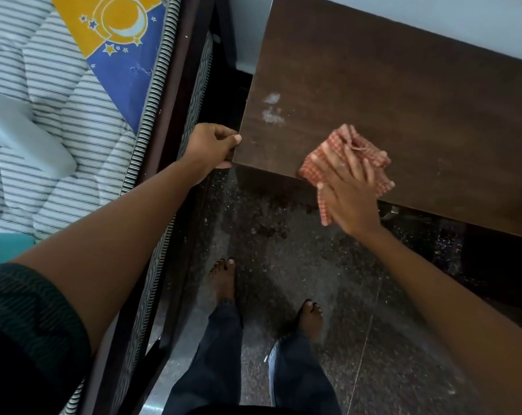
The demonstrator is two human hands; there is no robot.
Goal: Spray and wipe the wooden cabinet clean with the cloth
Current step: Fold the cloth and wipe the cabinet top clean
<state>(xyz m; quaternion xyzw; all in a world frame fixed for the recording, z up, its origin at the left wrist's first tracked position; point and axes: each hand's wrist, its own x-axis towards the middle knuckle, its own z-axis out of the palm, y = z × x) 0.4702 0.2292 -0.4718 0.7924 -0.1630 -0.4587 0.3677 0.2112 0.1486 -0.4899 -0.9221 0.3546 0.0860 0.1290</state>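
The dark wooden cabinet [403,109] fills the upper right, seen from above. White foamy spray patches [271,110] lie on its top near the left edge. A red-and-white checked cloth [337,151] rests on the front part of the top. My right hand [351,193] presses flat on the cloth, fingers spread, and part of the cloth hangs over the front edge. My left hand [213,146] grips the cabinet's front left corner with curled fingers. No spray bottle is in view.
A bed with a striped mattress [59,130] and dark wooden frame [170,115] runs along the left, close to the cabinet. Between them is a narrow gap. My bare feet [223,280] stand on the speckled dark floor [358,295] in front of the cabinet.
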